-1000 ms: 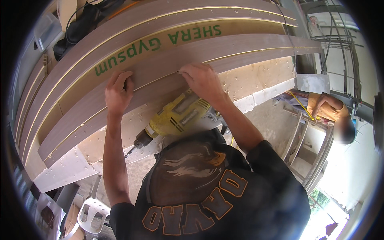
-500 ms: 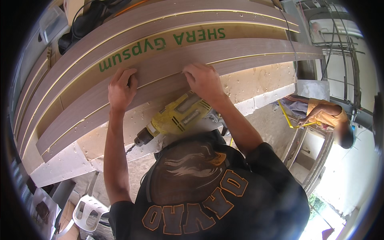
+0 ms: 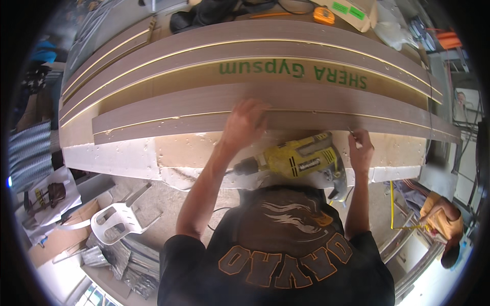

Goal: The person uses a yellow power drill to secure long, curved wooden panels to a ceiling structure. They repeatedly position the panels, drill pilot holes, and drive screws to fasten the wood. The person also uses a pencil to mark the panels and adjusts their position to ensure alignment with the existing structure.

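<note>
My left hand (image 3: 246, 122) rests with curled fingers on a long brown-grey plank (image 3: 168, 116), along its pale groove. Motion blurs its fingertips, and whatever may be between them is hidden. Just past the plank's near edge, my right hand (image 3: 361, 145) pinches a small thin pin-like piece (image 3: 351, 131) between thumb and fingers. A yellow-green power drill (image 3: 298, 159) with a black chuck lies on its side between my forearms, its bit toward the left. Under the plank is a brown board (image 3: 196, 152) dotted with pale chips.
More grooved planks (image 3: 204, 48) lie farther back. Beyond them are an orange tape measure (image 3: 323, 16) and a black bag (image 3: 201, 15). A white plastic chair (image 3: 116, 223) stands at lower left. At right, another person in an orange top (image 3: 441, 214) crouches by a yellow folding rule (image 3: 392, 206).
The view has swung left, so the bench sits farther right in it. My right hand has drawn back from the plank to beside the drill. My left hand has shifted right along the plank.
</note>
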`<move>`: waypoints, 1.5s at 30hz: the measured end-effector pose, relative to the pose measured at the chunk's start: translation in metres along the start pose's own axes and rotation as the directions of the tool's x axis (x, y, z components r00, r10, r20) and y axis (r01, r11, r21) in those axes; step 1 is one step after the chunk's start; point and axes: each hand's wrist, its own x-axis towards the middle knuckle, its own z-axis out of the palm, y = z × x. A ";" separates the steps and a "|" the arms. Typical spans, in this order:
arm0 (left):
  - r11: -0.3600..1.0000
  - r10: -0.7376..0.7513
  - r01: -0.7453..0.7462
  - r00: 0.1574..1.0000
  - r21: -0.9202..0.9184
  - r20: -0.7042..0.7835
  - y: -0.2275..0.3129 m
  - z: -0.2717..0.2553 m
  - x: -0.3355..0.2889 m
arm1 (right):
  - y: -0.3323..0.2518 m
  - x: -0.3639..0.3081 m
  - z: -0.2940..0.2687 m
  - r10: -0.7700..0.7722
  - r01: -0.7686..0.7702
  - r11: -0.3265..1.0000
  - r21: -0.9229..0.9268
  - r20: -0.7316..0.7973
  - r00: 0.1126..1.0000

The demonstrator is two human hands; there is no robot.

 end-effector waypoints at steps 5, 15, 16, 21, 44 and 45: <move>0.961 -0.049 0.030 0.997 0.275 0.060 -0.032 -0.032 -0.028 | 0.043 -0.013 -0.008 -0.059 0.059 0.984 -0.166 0.003 0.998; 0.880 -0.138 0.088 0.988 0.467 0.074 -0.106 -0.097 -0.106 | 0.073 0.003 -0.032 -0.273 0.250 0.951 -0.184 -0.114 0.955; 0.863 -0.102 0.041 0.991 0.504 0.092 -0.102 -0.110 -0.117 | 0.072 -0.002 -0.019 -0.240 0.225 0.967 -0.118 -0.134 0.962; 0.718 -0.300 0.416 0.908 0.558 -0.292 -0.140 -0.144 -0.148 | 0.063 -0.018 -0.009 -0.127 0.125 0.992 -0.026 -0.200 0.972; -0.002 -0.606 0.808 0.468 -0.589 0.644 0.090 0.002 -0.166 | -0.021 -0.027 -0.003 0.001 -0.038 0.998 0.047 0.618 0.786; -0.019 -0.585 0.770 0.509 -0.638 0.632 0.087 0.012 -0.159 | -0.020 -0.029 0.003 0.006 -0.020 1.000 0.016 0.615 0.789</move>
